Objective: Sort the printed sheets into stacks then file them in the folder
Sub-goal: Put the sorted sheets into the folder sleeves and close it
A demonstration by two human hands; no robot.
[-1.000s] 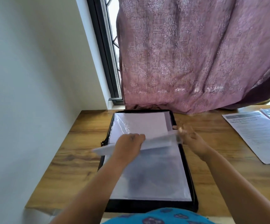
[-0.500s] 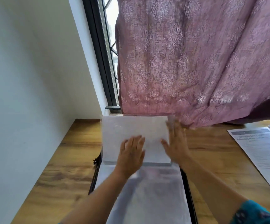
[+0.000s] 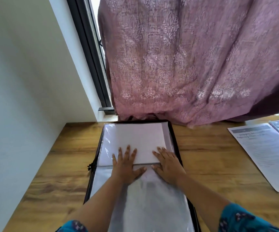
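Pressing flat with straight, spread fingers, the left hand (image 3: 126, 166) lies across the near edge of a white sheet (image 3: 138, 139) in the far half of the open folder (image 3: 174, 139). Its fingertips rest on the paper while the palm and thumb sit on the clear plastic sleeve (image 3: 148, 198) that fills the near half. The right hand (image 3: 168, 166) lies just beside it, also flat and uncurled, its fingers over the sheet's near right corner and its palm on the plastic. Neither hand grips anything.

The sheet shows a blank white face and reaches away from both hands toward the folder's far edge, within the black zip border. The folder lies on a wooden table (image 3: 51, 164), its far end just below the hem of a mauve patterned curtain (image 3: 185, 64) that hangs before a dark-framed window (image 3: 92, 52).

Well apart to the right, two printed sheets (image 3: 267, 153) lie on the table, one overlapping the other, their text too blurred to read. Teal patterned sleeves (image 3: 242, 220) show at the bottom edge.
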